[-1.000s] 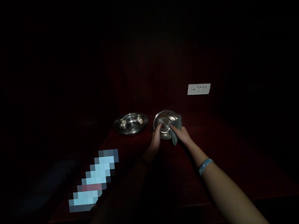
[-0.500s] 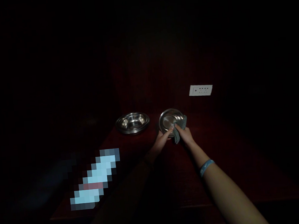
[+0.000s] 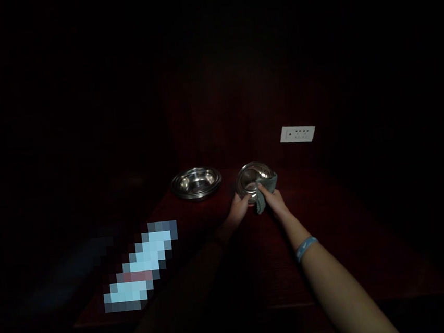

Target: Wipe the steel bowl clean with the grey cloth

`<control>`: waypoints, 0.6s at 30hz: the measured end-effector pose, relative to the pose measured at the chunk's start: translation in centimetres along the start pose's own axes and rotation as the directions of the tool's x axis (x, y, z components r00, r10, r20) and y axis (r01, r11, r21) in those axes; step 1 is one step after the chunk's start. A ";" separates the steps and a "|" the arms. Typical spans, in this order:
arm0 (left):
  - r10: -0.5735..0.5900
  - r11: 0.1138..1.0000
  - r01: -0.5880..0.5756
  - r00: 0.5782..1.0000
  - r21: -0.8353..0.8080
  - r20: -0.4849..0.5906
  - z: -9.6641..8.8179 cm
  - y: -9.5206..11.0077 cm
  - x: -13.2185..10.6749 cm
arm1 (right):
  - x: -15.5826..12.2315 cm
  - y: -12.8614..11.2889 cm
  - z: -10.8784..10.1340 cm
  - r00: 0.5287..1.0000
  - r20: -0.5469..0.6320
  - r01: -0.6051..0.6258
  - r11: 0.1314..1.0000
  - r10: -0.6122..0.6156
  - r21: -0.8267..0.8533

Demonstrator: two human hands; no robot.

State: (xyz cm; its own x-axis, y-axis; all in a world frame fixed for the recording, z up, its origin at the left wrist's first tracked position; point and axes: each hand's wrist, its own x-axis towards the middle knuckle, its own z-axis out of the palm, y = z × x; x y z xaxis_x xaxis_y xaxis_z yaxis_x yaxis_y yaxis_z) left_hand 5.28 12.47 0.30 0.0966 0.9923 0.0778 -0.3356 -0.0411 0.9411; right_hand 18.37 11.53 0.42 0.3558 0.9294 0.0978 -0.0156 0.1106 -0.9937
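Note:
A shiny metal bowl is held up over the dark red table, tilted. My left hand grips its lower left rim, thumb in front and the other fingers mostly hidden behind. On the bowl's right side, my right hand pinches a grey-green cloth against the metal. The cloth folds over the rim and hangs down between my hands. To the left, more metal bowls sit nested on the table; their exact number cannot be made out.
A bright, pixelated rectangular object lies on the table at the left front. A white socket plate is on the back wall at right. The table's front edge runs across the lower view, and the surroundings are very dark.
The bowl in my hands has tipped and turned slightly, so its reflections differ. My left thumb has drawn back toward the rim. The nested bowls stay in place.

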 end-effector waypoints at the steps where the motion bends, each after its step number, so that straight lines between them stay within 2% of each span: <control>1: -0.010 1.000 0.010 1.000 0.027 -0.022 0.1 0.2 -0.1 | -0.1 -0.1 0.0 1.000 -0.003 0.003 1.000 -0.003 0.002; 4: -0.006 0.996 0.011 0.998 0.086 -0.063 0.0 1.0 -0.3 | -0.1 -0.4 -0.1 1.000 -0.011 0.026 0.999 -0.027 -0.024; 8: 0.128 0.986 -0.121 0.990 0.111 -0.060 -0.5 2.2 -0.5 | -0.1 -0.5 -0.3 0.995 -0.010 0.093 0.989 -0.094 -0.112; 10: 0.161 0.976 -0.149 0.985 0.156 -0.063 -0.7 2.5 -0.6 | -0.1 -0.6 -0.4 0.992 -0.004 0.126 0.981 -0.128 -0.147; 13: 0.136 0.957 -0.110 0.987 0.269 -0.080 -0.7 2.6 -0.9 | -0.1 -0.6 -0.6 0.990 -0.007 0.137 0.969 -0.141 -0.208; 18: 0.059 0.922 -0.039 0.997 0.386 -0.040 -0.7 1.8 -1.2 | -0.2 -0.9 -1.1 0.983 -0.078 0.126 0.921 -0.166 -0.369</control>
State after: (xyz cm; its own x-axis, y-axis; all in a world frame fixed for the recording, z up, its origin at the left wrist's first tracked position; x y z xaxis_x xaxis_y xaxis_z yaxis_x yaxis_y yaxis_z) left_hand 3.88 11.34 1.67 0.0394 0.9920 0.1197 0.0489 -0.1215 0.9914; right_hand 19.32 10.92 1.21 0.4257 0.8677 0.2566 0.3753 0.0888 -0.9227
